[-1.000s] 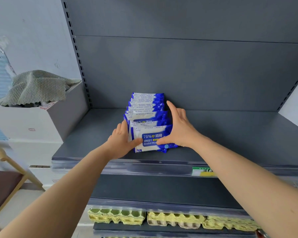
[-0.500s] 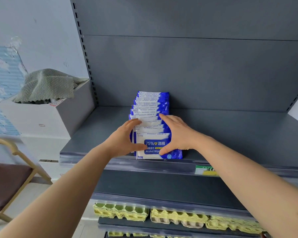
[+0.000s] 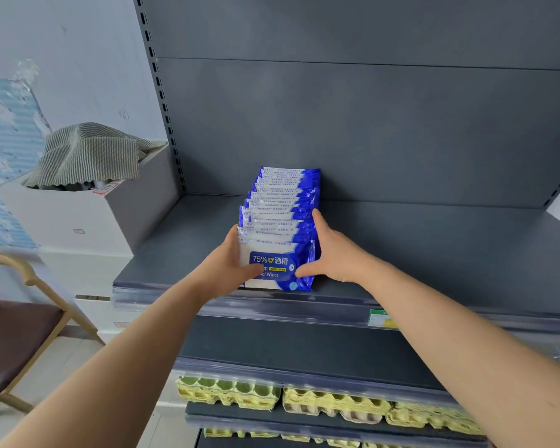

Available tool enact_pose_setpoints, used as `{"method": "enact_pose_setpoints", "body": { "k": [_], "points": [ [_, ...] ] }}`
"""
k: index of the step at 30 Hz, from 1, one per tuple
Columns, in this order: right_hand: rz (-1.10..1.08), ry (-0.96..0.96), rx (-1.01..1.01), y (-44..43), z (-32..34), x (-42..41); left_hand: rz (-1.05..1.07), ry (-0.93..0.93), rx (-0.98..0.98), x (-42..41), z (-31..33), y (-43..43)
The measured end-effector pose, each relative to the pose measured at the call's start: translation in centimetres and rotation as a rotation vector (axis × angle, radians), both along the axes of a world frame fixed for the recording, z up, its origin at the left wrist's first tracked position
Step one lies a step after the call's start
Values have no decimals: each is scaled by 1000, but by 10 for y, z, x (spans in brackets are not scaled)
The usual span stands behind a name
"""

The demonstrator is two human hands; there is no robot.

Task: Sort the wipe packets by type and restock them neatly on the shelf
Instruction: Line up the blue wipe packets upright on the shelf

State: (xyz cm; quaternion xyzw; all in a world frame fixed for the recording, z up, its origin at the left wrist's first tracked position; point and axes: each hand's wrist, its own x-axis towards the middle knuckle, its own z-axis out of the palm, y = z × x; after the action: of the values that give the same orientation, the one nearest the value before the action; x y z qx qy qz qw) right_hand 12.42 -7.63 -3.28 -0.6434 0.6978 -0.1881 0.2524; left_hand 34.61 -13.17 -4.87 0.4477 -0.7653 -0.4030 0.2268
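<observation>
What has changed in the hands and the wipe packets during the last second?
Both hands came off the packet tops: the left hand and right hand now press the row of wipe packets from its two sides, thumbs on the front packet. The row stayed on the shelf.

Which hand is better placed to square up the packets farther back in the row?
Right, probably. The right hand lies along the right side of the row, fingers reaching past the front packet; the left hand sits nearer the front.
</observation>
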Motion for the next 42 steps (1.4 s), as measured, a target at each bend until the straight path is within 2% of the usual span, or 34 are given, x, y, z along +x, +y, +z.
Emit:
{"method": "enact_pose_setpoints", "body": {
  "k": [8,12,15,18,21,27,34,42],
  "points": [
    [38,-40,57,8,-2,-7,-109,35,42,3,-9,4],
    [1,38,-49,22,8,-7,-49,-5,40,9,-6,7],
    [-56,185,-200,42,17,-13,114,-111,-279,6,6,11],
    [-119,267,-284,64,26,-22,147,-113,-630,-19,25,23],
    [-186,332,-334,90,32,-38,68,-41,-751,-62,34,38],
    [-341,439,-416,152,29,-100,-173,19,-850,-163,25,83],
    [-535,490,-436,251,10,-210,-407,25,-845,-298,4,152],
    [-668,509,-357,386,-14,-374,-573,99,-795,-491,-10,271]
  ]
}}
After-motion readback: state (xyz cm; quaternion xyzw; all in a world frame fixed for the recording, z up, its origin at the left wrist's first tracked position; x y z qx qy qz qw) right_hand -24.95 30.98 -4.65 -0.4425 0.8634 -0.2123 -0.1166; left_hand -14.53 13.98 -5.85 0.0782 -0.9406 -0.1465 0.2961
